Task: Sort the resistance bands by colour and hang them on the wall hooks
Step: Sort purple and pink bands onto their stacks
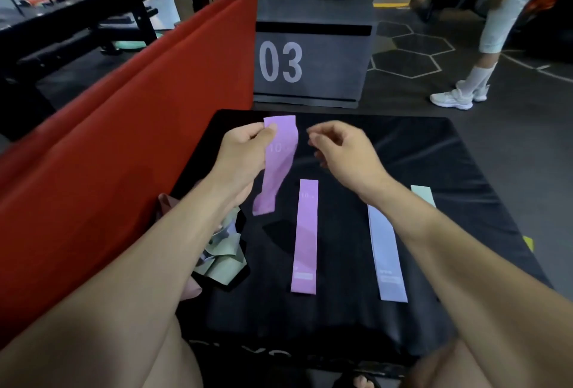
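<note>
Red padding [130,146]: long upholstered bank running along the left edge of the black mat [434,170].
Band heap [221,251]: crumpled pale green and grey bands at the mat's left edge, partly hidden by the left forearm.
Left hand [245,152]: raised over the mat's far left part; thumb and fingers pinch the top end of a purple band.
Held purple band [277,164]: hangs slightly twisted from the left hand, its lower end reaching down near the mat; "10" printed on it.
Flat purple band [305,235]: lies straight on the mat's middle, lengthwise towards the near edge, just right of the held band's lower end.
Right hand [344,152]: lifted beside the held band's top, apart from it; fingers loosely curled, grasping nothing.
Lilac-grey band [387,251]: flat on the mat, right of centre, parallel to the purple one, well apart from it.
Mint band [423,194]: near the mat's right edge, mostly covered by the right forearm.
Grey box [313,56]: marked "03", beyond the mat's far edge.
Bystander [496,31]: legs in white shoes, far right.
</note>
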